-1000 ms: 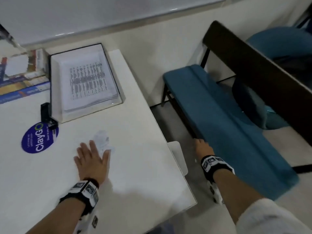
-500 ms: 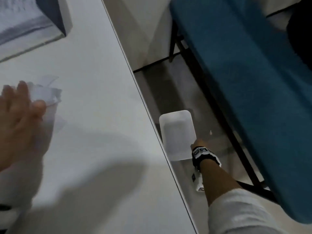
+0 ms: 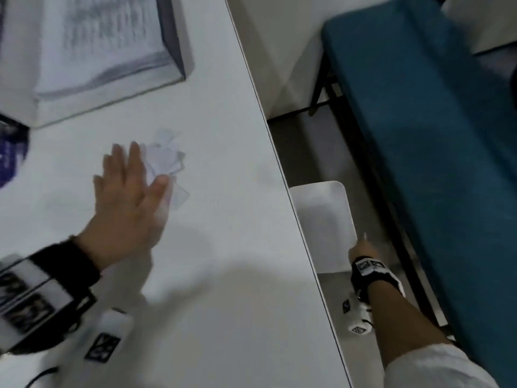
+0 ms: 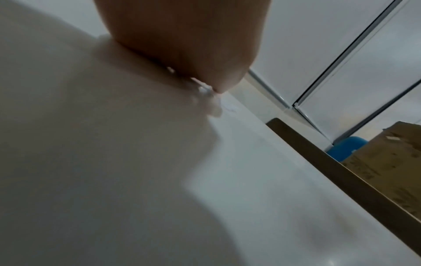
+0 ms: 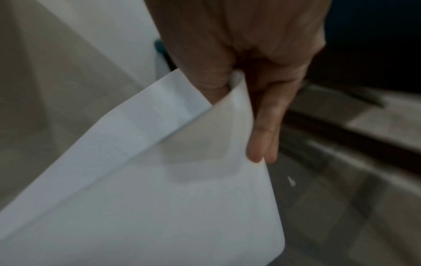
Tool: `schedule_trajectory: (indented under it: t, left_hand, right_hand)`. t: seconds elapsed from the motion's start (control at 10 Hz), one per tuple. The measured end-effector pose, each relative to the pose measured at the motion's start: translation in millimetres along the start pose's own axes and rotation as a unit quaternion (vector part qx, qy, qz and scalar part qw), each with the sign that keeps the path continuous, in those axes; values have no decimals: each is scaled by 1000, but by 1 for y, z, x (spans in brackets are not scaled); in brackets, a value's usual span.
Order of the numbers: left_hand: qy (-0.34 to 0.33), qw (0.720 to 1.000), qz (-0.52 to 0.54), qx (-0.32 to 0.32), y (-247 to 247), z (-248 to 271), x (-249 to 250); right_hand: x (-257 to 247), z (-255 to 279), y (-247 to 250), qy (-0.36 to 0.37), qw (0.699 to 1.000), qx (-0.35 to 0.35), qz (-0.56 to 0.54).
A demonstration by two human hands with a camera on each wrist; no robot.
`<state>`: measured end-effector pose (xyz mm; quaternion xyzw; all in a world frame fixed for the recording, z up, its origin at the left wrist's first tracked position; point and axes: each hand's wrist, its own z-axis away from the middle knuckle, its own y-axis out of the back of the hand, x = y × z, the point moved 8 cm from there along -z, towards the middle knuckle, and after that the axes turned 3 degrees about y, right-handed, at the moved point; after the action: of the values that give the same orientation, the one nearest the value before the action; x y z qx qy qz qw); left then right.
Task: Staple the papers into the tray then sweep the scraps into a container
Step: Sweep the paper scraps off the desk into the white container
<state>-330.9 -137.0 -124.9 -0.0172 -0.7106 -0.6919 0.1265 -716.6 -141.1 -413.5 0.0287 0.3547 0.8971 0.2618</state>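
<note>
On the white table [image 3: 223, 247], the left hand [image 3: 126, 191] lies flat with straight fingers spread, its thumb side touching a small heap of pale paper scraps [image 3: 167, 158] near the middle of the tabletop. The scraps sit well short of the table's right edge. Beyond that edge and lower down, the right hand [image 3: 361, 250] grips a white container [image 3: 321, 219] by its near corner; in the right wrist view the thumb is inside the rim and the fingers [image 5: 264, 126] run down the outer wall. The container's open top faces up beside the table edge. At the far left of the table a tray [image 3: 184, 51] holds a stack of printed papers [image 3: 98, 43]. A blue bench [image 3: 433, 135] stands to the right.
</note>
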Motion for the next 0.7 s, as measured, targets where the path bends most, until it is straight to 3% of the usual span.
schedule_trajectory:
  t: [0.1,0.2,0.4,0.5,0.7]
  left_hand:
    - [190,975,103,-54,13,10,-24]
    - [229,958,86,-152,22,28,-37]
    - [219,949,74,-215,39,95,-53]
    - [226,945,58,-231,32,129,-58]
    - [208,962,53,-169,20,111,-42]
  right_hand:
    - [4,58,61,13,1000,27,-10]
    - [3,117,129,21,996,92,-3]
    - [-19,208,209,50,971,234,32]
    - [-28,227,222,35,972,230,17]
    - [-29,238,224,13,975,223,-21]
